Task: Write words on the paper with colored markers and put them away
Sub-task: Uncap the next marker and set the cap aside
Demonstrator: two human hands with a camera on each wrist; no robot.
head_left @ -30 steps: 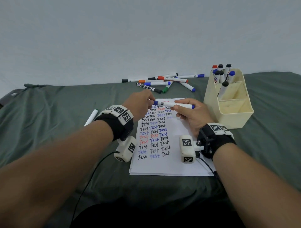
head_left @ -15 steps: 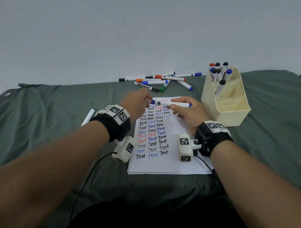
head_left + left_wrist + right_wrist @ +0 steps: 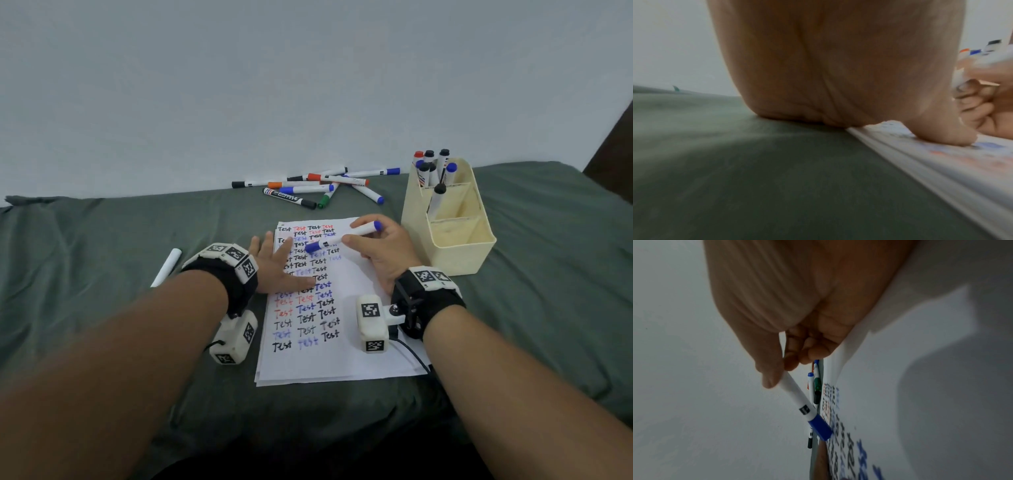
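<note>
blue-capped marker (image 3: 342, 236) is held in the right hand (image 3: 383, 250), pinched on its white barrel between thumb and fingertips (image 3: 770, 378), with the remaining fingers curled underneath. the cap is on, and the capped end points down-left over the upper rows of writing. this suggests the marker is finished with and ready to be stored rather than about to write.

left hand (image 3: 274, 267) lies flat with fingers spread and straight. its outer edge sits on the green cloth (image 3: 102, 308), and its thumb (image 3: 953, 138) and inner fingers press on the left margin of the paper (image 3: 359, 349). the likely purpose is to pin the stack so it does not slide on the soft cloth.

the paper is a small stack of sheets, square to the person, with its left part filled by rows of "test" in black, red and blue. the right part is bare.

cream organiser (image 3: 455, 246) stands just beside the paper's right edge, near the right hand. its rear compartment holds several upright markers and the middle one holds a single black-capped marker. the front compartment appears vacant.

loose markers (image 3: 318, 188) lie in a pile by the wall beyond the paper, well apart from the hands. a white pen-like object (image 3: 168, 265) lies alone on the cloth, left of the left wrist. judged from this layout, much sorting remains.
</note>
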